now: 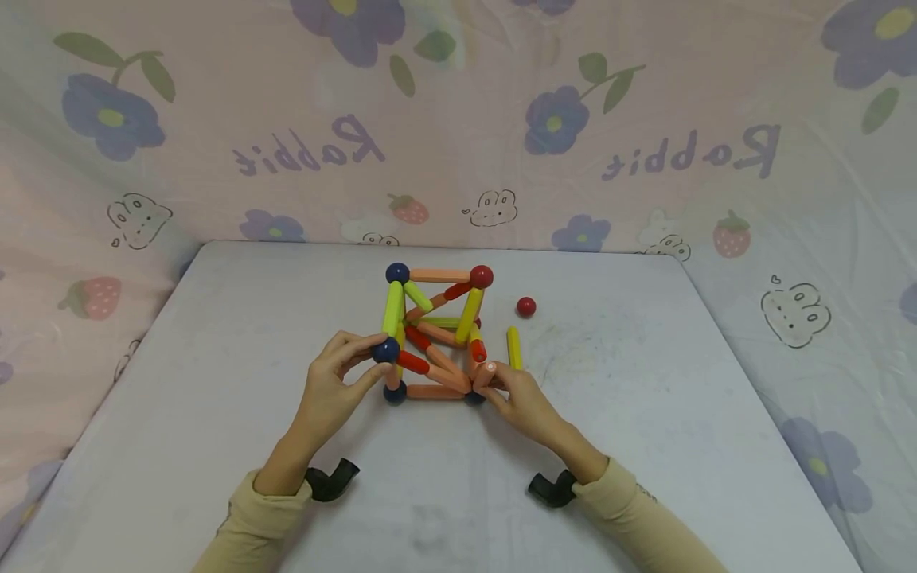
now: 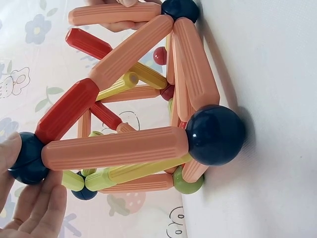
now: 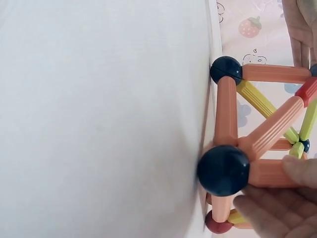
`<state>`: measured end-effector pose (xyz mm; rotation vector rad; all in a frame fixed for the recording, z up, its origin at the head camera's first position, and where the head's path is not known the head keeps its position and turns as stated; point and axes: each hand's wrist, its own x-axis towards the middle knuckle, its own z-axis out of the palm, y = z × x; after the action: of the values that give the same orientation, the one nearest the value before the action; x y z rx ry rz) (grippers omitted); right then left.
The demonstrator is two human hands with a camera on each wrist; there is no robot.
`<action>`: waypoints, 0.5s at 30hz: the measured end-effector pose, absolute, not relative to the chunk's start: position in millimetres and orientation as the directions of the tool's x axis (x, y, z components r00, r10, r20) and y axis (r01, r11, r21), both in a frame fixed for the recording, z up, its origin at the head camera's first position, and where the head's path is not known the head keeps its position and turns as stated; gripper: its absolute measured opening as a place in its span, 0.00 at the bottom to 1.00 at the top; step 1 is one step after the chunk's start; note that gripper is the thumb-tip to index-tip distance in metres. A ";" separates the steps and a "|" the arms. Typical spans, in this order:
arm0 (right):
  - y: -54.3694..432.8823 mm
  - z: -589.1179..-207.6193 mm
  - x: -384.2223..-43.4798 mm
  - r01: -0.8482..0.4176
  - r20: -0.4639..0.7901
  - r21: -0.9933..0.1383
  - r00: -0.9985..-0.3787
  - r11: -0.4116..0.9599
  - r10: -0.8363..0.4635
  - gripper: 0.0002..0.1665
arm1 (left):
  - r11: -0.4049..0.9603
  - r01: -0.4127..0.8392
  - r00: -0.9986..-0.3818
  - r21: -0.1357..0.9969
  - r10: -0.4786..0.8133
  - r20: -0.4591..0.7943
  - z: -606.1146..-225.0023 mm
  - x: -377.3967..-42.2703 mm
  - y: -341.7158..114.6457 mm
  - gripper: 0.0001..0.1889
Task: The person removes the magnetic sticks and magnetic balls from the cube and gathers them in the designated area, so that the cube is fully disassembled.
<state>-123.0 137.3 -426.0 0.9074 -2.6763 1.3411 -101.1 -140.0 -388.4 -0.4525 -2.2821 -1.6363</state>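
A frame of magnetic rods and balls stands on the white table (image 1: pixel 645 398). My left hand (image 1: pixel 333 390) pinches the dark blue ball (image 1: pixel 386 350) at its upper front-left corner. Between the thumb and fingers of my right hand (image 1: pixel 530 407) is an orange rod (image 3: pixel 270 173), which rises from the lower front-right dark blue ball (image 3: pixel 224 170). A red-and-orange diagonal (image 2: pixel 69 110) joins these two corners. Behind, a top orange rod (image 1: pixel 440 275) links a blue ball (image 1: pixel 397 273) to a red ball (image 1: pixel 481 277). The right hand partly covers its rod in the head view.
To the right of the frame lie a loose red ball (image 1: pixel 526 307) and a yellow rod (image 1: pixel 514 348), whose near end is by the right hand. Black curved mounts (image 1: pixel 332 481) sit at both wrists. A printed cloth (image 1: pixel 458 119) hangs behind the table.
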 end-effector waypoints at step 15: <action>149.5 -428.1 -134.4 -0.313 0.156 -0.828 -0.926 0.466 -0.345 0.10 | 0.302 0.415 -0.908 0.858 0.086 0.409 -387.4 -100.5 -139.8 0.23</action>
<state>-134.4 149.5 -428.1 0.6097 -2.7180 1.5236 -100.5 -139.8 -387.4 -0.4544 -2.2874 -1.6401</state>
